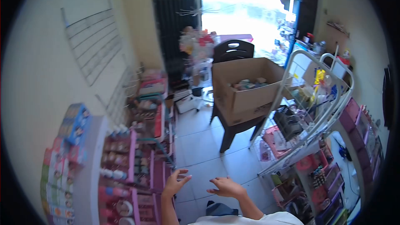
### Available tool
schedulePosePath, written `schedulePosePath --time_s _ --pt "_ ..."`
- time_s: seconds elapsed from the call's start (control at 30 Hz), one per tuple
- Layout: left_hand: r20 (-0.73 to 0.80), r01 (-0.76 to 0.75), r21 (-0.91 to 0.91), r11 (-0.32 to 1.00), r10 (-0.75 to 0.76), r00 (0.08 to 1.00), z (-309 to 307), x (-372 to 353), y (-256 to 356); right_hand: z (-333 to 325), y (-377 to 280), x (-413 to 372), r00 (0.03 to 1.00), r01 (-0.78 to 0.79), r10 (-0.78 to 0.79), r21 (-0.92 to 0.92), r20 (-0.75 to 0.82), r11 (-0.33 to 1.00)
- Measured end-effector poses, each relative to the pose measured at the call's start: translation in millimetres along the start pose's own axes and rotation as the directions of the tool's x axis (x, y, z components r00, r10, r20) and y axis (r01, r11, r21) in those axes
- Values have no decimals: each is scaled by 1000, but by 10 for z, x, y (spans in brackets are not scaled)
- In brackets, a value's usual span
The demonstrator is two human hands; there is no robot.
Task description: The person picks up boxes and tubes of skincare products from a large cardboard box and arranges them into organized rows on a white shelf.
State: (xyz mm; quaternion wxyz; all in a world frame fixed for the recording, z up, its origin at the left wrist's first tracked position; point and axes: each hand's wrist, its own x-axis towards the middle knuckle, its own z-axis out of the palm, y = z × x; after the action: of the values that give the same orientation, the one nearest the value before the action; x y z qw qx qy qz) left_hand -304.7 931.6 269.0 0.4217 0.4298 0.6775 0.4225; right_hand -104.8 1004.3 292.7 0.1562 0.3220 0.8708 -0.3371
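Note:
Both of my hands are held out in front of me above the tiled floor (196, 145), with a gap between them. My left hand (176, 182) has its fingers apart and holds nothing; it is nearest to the pink and purple shelf rack (132, 158) on the left. My right hand (226, 186) is also empty, its fingers spread and pointing left. Farther ahead, an open cardboard box (254, 102) with small items inside rests on a dark plastic chair (229, 133). Neither hand touches the box or the shelves.
White-framed wire racks (291, 145) full of goods stand on the right. Stacked product boxes (75, 120) sit on a white shelf unit at the left. A wire grid (93, 37) hangs on the left wall. Beyond the chair is a bright doorway (250, 12).

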Motion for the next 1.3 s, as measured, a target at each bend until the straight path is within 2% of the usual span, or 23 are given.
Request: schedulePosePath --time_s 0.07,0.1,0.23,0.3,0.33,0.43,0.5,0.57,0.63,0.7,0.73,0.8,0.83,0.87,0.9,0.97,1.0,1.07,1.1,1.13,1.2,1.23,1.3 --pt "55 -7 10 1000 7 998 206 494 220 -275 343 -16 983 -26 38 69 -182 997" --pt "83 -21 21 1000 19 996 271 657 254 -352 433 -31 980 -16 32 83 -197 996" --pt "184 -59 122 991 36 982 519 1163 504 -388 813 61 972 -29 82 237 -219 971" --pt "211 -67 111 992 42 977 615 1451 511 -453 917 142 979 -114 157 296 -126 948" --pt "216 -80 92 993 58 975 650 1623 528 -487 988 212 976 -120 169 308 -136 944" --pt "238 -102 85 991 79 968 705 2144 603 -675 1192 483 988 -67 115 371 -107 926" --pt "252 -130 101 986 102 962 723 2536 655 -885 1292 679 970 29 77 427 -230 904" --pt "262 -152 122 981 115 958 680 2933 715 -1054 1472 954 947 42 101 431 -305 902" --pt "196 -199 143 969 170 966 626 3326 772 -1321 1542 1155 921 46 128 431 -367 901" --pt "178 -218 120 969 195 964 538 3709 894 -1695 1569 1311 856 105 125 405 -502 908" --pt "146 -245 99 964 230 962 505 3934 966 -1885 1602 1375 853 94 139 410 -503 907" --pt "136 -283 92 955 269 953 485 4310 1073 -2178 1633 1460 785 155 194 490 -588 858" --pt "70 -283 81 956 278 958 499 4461 1162 -2292 1622 1469 713 162 258 511 -652 844" --pt "3 -279 70 958 280 960 543 4579 1234 -2378 1646 1455 718 143 286 537 -634 831" --pt "26 -256 72 964 254 967 601 4661 1291 -2449 1682 1440 664 160 353 586 -659 794" --pt "-86 -307 -63 950 301 950 716 4826 1391 -2503 1847 1456 551 224 426 619 -718 753" --pt "-77 -286 -56 957 282 956 770 4915 1408 -2532 1937 1455 561 217 440 637 -702 740" --pt "-139 -356 -53 933 346 928 866 5075 1418 -2613 2136 1448 451 284 556 703 -698 653" --pt "-170 -391 -64 918 376 911 911 5164 1417 -2662 2275 1465 394 279 557 673 -731 685" --pt "-174 -371 -50 927 357 918 948 5237 1449 -2732 2402 1487 415 279 561 688 -716 670" --pt "-213 -401 19 916 396 893 1012 5364 1579 -2908 2672 1553 275 314 637 694 -720 648" --pt "-203 -433 11 901 426 882 1054 5453 1642 -3019 2804 1588 303 316 642 710 -704 630" --pt "-208 -437 39 899 435 876 1168 5622 1768 -3244 3038 1645 230 350 689 719 -688 601"
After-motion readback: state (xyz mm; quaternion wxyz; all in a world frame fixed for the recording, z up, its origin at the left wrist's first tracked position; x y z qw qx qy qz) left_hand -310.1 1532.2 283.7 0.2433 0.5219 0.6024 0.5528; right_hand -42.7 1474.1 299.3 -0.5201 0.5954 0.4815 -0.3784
